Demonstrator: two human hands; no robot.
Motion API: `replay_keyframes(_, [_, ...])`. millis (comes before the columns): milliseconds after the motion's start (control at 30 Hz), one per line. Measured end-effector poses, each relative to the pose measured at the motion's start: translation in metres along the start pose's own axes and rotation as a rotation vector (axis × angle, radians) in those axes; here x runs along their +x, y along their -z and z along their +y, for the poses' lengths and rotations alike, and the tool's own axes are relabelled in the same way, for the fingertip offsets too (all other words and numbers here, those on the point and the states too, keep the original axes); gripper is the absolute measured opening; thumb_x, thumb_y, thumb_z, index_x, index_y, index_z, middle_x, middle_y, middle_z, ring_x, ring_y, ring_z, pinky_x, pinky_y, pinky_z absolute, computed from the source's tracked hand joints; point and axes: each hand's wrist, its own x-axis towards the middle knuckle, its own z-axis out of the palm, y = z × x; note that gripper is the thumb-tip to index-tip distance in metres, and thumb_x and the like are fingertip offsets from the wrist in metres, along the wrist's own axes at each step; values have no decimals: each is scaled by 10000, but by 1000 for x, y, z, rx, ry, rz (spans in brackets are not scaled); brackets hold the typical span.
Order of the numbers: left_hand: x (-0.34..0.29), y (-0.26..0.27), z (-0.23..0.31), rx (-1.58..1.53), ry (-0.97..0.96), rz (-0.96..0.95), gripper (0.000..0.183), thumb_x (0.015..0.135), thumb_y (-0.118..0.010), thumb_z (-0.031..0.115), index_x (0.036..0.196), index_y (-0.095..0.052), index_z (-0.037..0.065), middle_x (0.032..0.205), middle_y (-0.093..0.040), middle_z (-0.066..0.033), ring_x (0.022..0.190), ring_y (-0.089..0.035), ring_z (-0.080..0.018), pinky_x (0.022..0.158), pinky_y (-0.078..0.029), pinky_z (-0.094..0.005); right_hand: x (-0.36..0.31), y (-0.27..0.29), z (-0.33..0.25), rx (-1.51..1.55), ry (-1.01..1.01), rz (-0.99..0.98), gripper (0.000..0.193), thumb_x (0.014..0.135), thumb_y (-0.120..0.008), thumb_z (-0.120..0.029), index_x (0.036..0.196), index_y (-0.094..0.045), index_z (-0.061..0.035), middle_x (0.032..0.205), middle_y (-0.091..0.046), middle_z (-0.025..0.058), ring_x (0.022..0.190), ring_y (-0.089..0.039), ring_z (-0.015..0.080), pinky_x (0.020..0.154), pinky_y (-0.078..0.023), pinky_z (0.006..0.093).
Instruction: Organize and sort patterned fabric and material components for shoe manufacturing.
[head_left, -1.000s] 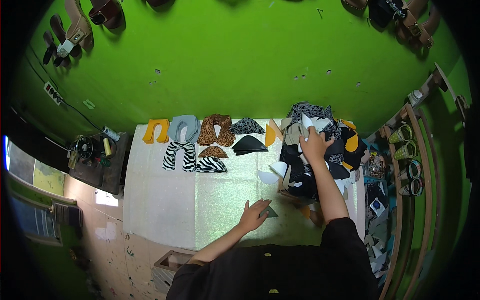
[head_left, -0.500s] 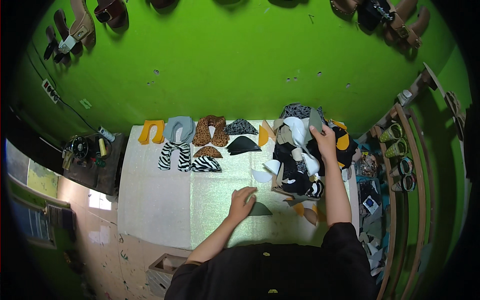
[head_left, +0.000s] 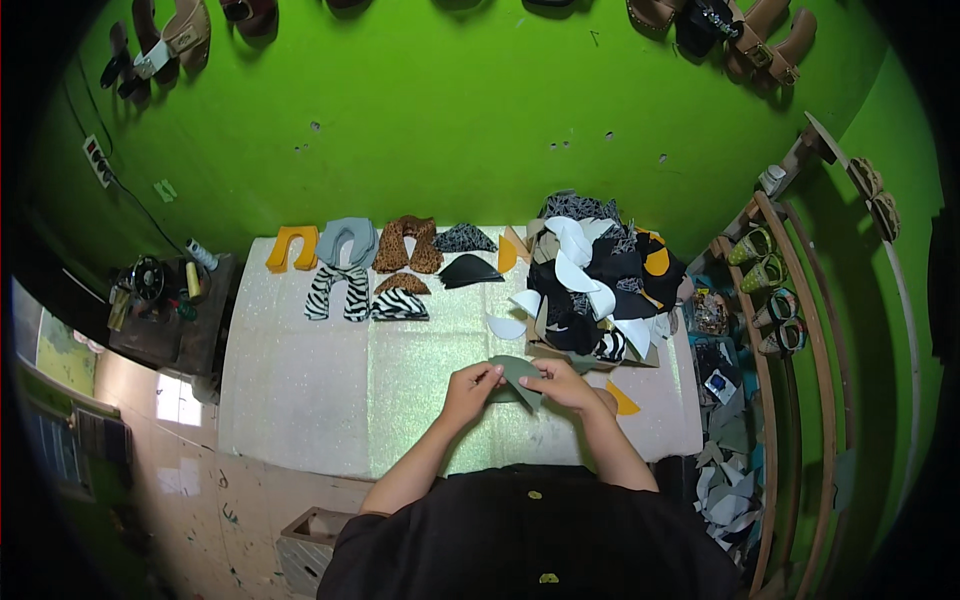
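Grey-green half-round cut pieces (head_left: 515,370), thin like leather or fabric, are held over the near middle of the table. My left hand (head_left: 467,392) pinches their left edge between thumb and fingers. On the right edge, my right hand (head_left: 562,387) grips with its fingers closed. At least two pieces overlap there; exactly how many cannot be made out. Just beyond the hands lies a pale half-round piece (head_left: 506,327). A heaped box of cut pieces in white, black, yellow and zebra print (head_left: 590,285) stands at the right. By my right wrist is a yellow scrap (head_left: 624,398).
Sorted stacks line the table's back: yellow (head_left: 293,248), grey (head_left: 347,243), leopard print (head_left: 408,245), zebra print (head_left: 338,293) and black (head_left: 470,270). A sewing machine (head_left: 148,282) stands left. Wooden racks with sandals (head_left: 765,270) and a scrap heap (head_left: 728,495) flank the table's right.
My right hand has come back from the heap with a grey-green piece, beside my left. The left has closed on the grey-green pieces, now lifted. The whole view has shifted slightly.
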Motion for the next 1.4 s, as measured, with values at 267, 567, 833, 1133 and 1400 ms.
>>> replay_keyframes(267, [-33, 8, -29, -45, 105, -22, 156, 855, -619, 59, 996, -640, -6, 837, -626, -27, 731, -540, -64, 703, -455, -206, -28, -15, 44, -493, 109, 166, 136, 793, -668, -155, 898, -627, -78, 746, -598, 10, 718, -554, 115, 706, -421, 310])
replay_keyframes(567, [-62, 15, -85, 795, -486, -34, 146, 766, -677, 192, 878, -698, 102, 802, -657, -33, 775, -585, -236, 701, -412, -361, -43, -46, 102, -1125, 390, 389, 112, 786, -614, -163, 895, -643, -165, 833, -592, -9, 918, -552, 184, 947, -266, 515])
replay_keyframes(833, [-74, 4, -98, 843, -437, -70, 210, 786, -653, 192, 983, -675, 121, 892, -636, -28, 849, -561, -212, 714, -376, -358, -50, -51, 144, -1068, 279, 531, 159, 787, -646, -206, 937, -635, -155, 968, -581, 9, 1006, -520, 191, 946, -250, 536])
replay_keyframes(1133, [-57, 0, -98, 841, -377, -66, 194, 807, -644, 196, 957, -679, 79, 824, -646, -60, 786, -572, -248, 673, -399, -378, -40, -40, 153, -956, 198, 652, 178, 794, -655, -274, 867, -641, -111, 946, -589, 14, 1020, -496, 203, 895, -246, 476])
replay_keyframes(1400, [-31, 10, -79, 448, 60, 201, 286, 781, -685, 220, 984, -646, 22, 735, -644, -129, 664, -615, -263, 628, -470, -347, -4, -31, 126, -856, 92, 682, 253, 768, -683, -360, 803, -663, -110, 951, -602, -5, 1035, -474, 199, 869, -237, 454])
